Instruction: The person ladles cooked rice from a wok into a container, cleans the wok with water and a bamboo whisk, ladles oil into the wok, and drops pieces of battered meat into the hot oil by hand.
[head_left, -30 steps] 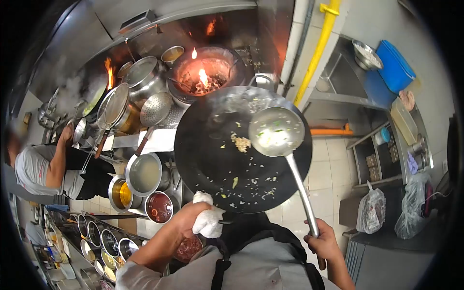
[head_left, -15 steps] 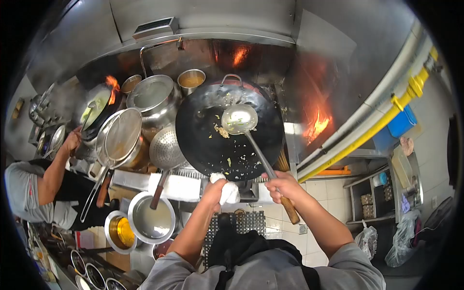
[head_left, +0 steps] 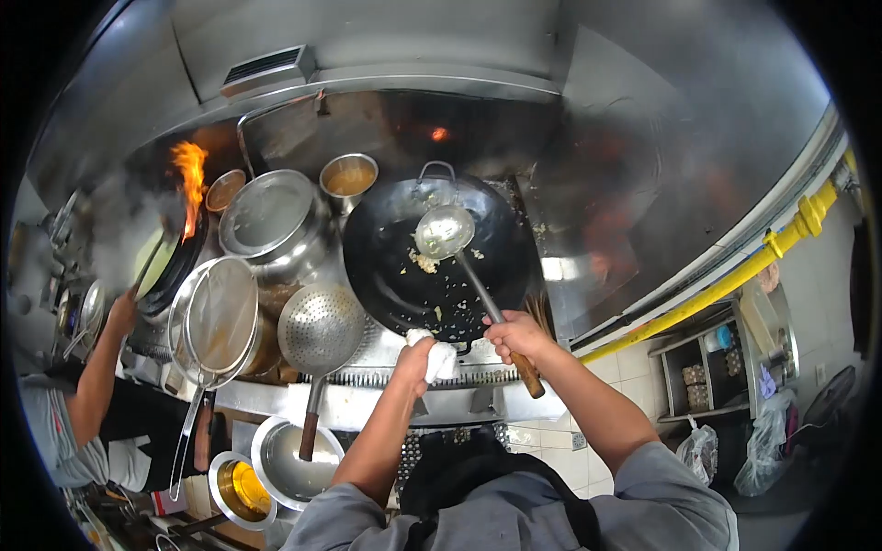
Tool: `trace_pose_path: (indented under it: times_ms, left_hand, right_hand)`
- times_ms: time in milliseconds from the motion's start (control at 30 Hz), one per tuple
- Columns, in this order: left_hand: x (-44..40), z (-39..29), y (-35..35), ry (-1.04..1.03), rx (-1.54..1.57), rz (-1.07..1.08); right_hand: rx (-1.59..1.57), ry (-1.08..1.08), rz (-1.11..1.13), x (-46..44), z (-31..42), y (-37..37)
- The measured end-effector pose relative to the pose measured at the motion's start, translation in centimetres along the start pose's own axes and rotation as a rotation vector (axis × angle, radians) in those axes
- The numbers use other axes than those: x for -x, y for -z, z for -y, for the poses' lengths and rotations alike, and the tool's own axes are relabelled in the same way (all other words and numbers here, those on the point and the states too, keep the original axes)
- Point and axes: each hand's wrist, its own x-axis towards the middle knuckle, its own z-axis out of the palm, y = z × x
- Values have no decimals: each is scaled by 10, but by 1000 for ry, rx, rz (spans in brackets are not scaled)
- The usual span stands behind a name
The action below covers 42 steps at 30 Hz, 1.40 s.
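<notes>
1. My right hand (head_left: pixel 514 336) is wrapped fully round the shaft of the ladle (head_left: pixel 445 231), its wooden end poking out behind; my left hand (head_left: pixel 412 365) is clenched on a white cloth (head_left: pixel 442 364) at the near rim of the wok (head_left: pixel 378 285) — whether metal is pinched inside, I can't tell from here.
2. If the cloth slid or bunched, I judge those left fingers could meet hot metal; a slack hold on the ladle could let it swing and flick food out.
3. Both forearms reach forward and inward from grey sleeves (head_left: pixel 663 482), the right one slanting further across.
4. The wok sits on the metal range (head_left: pixel 378 354), holding pale and green scraps (head_left: pixel 424 262). The ladle's bowl is above or against them — I can't say which.
5. Left of it lies a perforated skimmer (head_left: pixel 320 331); beyond, a pot (head_left: pixel 344 203) of orange liquid; farther left, a co-worker's hand (head_left: pixel 122 314) near a tall flame (head_left: pixel 190 179).
</notes>
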Motion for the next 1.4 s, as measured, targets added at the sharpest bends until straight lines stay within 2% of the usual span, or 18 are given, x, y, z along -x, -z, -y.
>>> trace_pose_path:
  times_ms: [200, 267, 333, 433, 533, 600, 667, 733, 767, 833, 867, 1067, 1133, 1200, 1233, 1267, 1333, 1400]
  left_hand:
    - [-12, 4, 1, 30, 87, 81]
    - [-8, -2, -8, 65, 101, 39]
    - [-19, 0, -7, 101, 108, 90]
    - [-12, -6, -12, 66, 106, 97]
    - [13, -19, -1, 144, -1, 174]
    - [37, -14, 17, 137, 20, 209]
    - [31, 16, 58, 136, 140, 440]
    - [59, 26, 71, 166, 222, 292]
    - [70, 32, 78, 154, 218, 260]
    - [98, 43, 89, 77, 201, 168]
    - [112, 48, 97, 89, 256, 162]
    - [183, 69, 139, 68, 223, -162]
    - [186, 84, 149, 59, 288, -172]
    - [184, 86, 153, 33, 270, -220]
    - [182, 85, 151, 19, 235, -212]
    - [176, 84, 151, 20, 232, -211]
    - [165, 84, 150, 53, 98, -170]
    - [165, 58, 129, -13, -53, -169]
  right_hand:
    - [252, 122, -26, -3, -3, 24]
    - [-123, -51, 138, -14, 16, 31]
    - [89, 55, 140, -28, 39, 12]
    - [-259, 68, 493, -53, 91, -26]
    - [-428, 30, 605, -59, 137, -61]
    - [-318, 13, 553, -70, 158, -64]
    - [-162, 80, 407, -77, 174, -79]
    - [557, 329, 88, -119, 189, -95]
    - [558, 346, 95, -143, 197, -105]
    - [1034, 431, -45, -194, 209, -124]
    - [1036, 439, -37, -215, 213, -134]
    - [-537, -361, 593, -305, 217, -172]
    - [-426, -359, 493, -289, 218, -183]
    - [386, -28, 186, -280, 212, -197]
    - [105, -219, 328, -277, 225, -194]
    - [-262, -263, 388, -276, 233, -192]
    - [-600, -434, 401, -324, 237, -179]
    - [745, -19, 407, -345, 231, -170]
